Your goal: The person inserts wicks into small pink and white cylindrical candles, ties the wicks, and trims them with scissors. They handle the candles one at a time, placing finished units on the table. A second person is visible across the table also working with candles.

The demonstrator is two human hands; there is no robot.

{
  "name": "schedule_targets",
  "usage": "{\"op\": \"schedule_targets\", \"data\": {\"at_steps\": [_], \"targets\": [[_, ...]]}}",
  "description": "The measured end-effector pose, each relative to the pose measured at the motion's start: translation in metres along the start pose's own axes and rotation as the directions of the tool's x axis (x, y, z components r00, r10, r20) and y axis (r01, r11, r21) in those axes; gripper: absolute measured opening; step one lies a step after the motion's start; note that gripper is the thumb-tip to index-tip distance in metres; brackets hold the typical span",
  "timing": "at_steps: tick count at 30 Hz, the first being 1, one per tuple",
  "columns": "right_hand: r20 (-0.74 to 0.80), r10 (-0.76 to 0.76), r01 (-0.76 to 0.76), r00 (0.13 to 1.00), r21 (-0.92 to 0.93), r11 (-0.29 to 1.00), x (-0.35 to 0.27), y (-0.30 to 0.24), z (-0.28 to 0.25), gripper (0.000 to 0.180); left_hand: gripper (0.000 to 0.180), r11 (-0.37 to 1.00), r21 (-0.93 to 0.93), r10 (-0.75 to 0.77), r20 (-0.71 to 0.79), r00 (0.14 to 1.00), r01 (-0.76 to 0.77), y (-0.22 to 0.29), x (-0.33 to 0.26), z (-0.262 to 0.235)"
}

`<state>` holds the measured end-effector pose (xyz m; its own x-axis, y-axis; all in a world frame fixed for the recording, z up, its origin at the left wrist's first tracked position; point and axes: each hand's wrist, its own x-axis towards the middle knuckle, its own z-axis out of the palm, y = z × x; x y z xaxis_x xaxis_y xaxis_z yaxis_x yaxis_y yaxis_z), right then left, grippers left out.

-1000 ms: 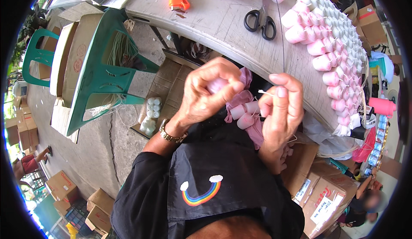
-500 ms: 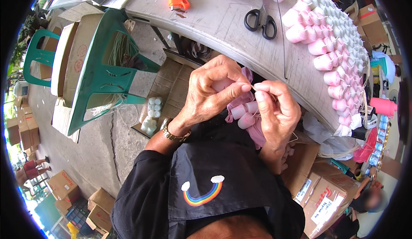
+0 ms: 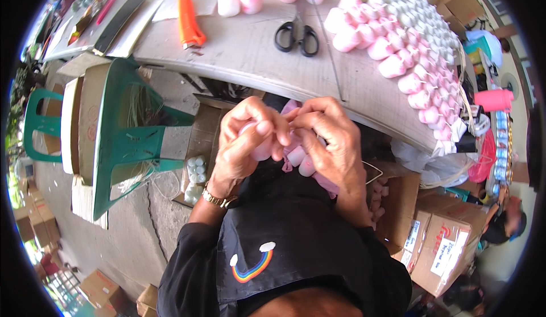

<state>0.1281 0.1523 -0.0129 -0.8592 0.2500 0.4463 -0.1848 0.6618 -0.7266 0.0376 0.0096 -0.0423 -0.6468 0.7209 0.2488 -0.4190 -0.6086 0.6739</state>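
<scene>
My left hand (image 3: 243,138) is closed around a pink cup-shaped piece (image 3: 261,151) in front of the table edge. Close beside it, the fingers of my right hand (image 3: 335,143) are pinched together near the left fingertips; what lies in that pinch is hidden. Below the hands, more pink cup-shaped pieces (image 3: 301,160) hang or rest over a pink cloth (image 3: 325,186) by my lap. On the table, tied rows of pink pieces (image 3: 398,66) border rows of white pieces (image 3: 418,7).
Black-handled scissors (image 3: 297,39), a thin dark rod (image 3: 333,55) and an orange cutter (image 3: 189,24) lie on the table (image 3: 244,55). A green plastic chair (image 3: 122,146) stands left. Cardboard boxes (image 3: 441,248) sit at lower right; a tray of whitish pieces (image 3: 195,175) is near my left wrist.
My hands have turned and drawn closer together. The right hand now bends over toward the left fingers; the thin cord seen between the fingertips is hidden. The view has shifted to the right.
</scene>
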Motion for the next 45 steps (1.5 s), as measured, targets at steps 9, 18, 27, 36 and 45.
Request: {"op": "schedule_targets", "data": {"at_steps": [9, 18, 27, 36, 45], "targets": [[-0.034, 0.068, -0.063, 0.997, 0.145, 0.987, 0.010, -0.004, -0.002, 0.015, 0.014, 0.970, 0.169, -0.142, -0.187, 0.972, 0.174, 0.005, -0.011, 0.001], [0.124, 0.014, -0.031, 0.992, 0.137, 0.990, 0.019, -0.012, 0.005, 0.007, 0.013, 0.969, 0.216, -0.065, -0.249, 0.966, 0.121, 0.008, -0.015, 0.000], [0.065, -0.039, 0.045, 0.997, -0.092, 0.995, 0.039, -0.009, 0.010, 0.007, 0.013, 0.825, 0.531, -0.025, -0.306, 0.952, 0.192, 0.010, -0.013, -0.005], [-0.022, -0.143, 0.069, 0.989, -0.799, 0.598, 0.093, 0.027, 0.041, 0.014, 0.013, 0.737, 0.662, 0.158, -0.365, 0.918, 0.136, 0.008, -0.015, -0.006], [0.056, 0.063, 0.011, 0.996, -0.825, 0.565, 0.036, -0.016, 0.014, 0.038, 0.010, 0.315, 0.935, 0.547, -0.038, 0.836, -0.163, -0.002, -0.006, -0.013]]}}
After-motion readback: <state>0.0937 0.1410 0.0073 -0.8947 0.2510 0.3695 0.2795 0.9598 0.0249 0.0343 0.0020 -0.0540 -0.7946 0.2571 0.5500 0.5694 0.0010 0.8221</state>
